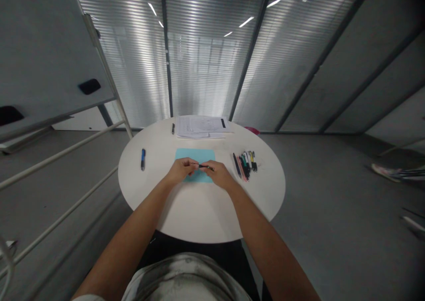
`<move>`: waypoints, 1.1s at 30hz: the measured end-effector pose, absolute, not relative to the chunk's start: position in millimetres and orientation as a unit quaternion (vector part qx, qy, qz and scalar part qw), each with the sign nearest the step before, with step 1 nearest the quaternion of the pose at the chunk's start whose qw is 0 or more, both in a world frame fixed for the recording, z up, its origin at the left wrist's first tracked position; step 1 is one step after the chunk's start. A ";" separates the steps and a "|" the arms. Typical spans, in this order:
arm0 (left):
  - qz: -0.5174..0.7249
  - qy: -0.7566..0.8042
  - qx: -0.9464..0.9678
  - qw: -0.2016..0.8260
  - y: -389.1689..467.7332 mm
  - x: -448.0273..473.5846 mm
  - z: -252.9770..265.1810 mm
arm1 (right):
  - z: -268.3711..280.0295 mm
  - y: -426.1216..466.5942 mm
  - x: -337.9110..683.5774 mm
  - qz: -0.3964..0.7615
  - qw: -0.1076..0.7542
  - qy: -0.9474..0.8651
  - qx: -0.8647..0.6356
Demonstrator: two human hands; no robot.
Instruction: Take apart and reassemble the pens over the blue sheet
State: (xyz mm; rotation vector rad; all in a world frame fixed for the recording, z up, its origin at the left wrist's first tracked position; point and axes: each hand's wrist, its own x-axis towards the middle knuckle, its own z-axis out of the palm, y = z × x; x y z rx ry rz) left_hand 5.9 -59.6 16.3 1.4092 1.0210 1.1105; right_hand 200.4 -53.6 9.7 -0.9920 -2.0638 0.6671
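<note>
Above a light-blue sheet (195,153) on the round white table, both hands meet around a slim dark pen (201,165). My left hand (182,168) pinches the end of it that points left, where a little red shows at the fingertips. In my right hand (215,172) the other end lies between thumb and fingers, largely covered. Whether the pen is in one piece or parted cannot be made out. Right of the sheet lies a row of several pens and markers (245,164), black, pink, green, white and yellow. A blue pen (142,159) rests alone at the left.
A stack of printed papers (201,127) lies at the table's far edge, with a small dark pen (173,129) beside it. The round table (199,217) stands before a glass wall with blinds. A whiteboard on a pale metal frame (124,115) is at the left.
</note>
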 end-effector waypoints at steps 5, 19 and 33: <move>0.456 0.420 0.592 0.515 -58.1 6.5 13.8 | 13.6 -56.4 200.1 0.184 0.382 -0.824 -0.376; 0.479 0.422 0.539 0.549 -58.6 1.7 15.2 | 13.3 -54.4 200.3 0.224 0.383 -0.818 -0.366; 0.480 0.415 0.541 0.552 -58.7 -0.2 15.4 | 9.9 -53.9 199.5 0.236 0.397 -0.781 -0.421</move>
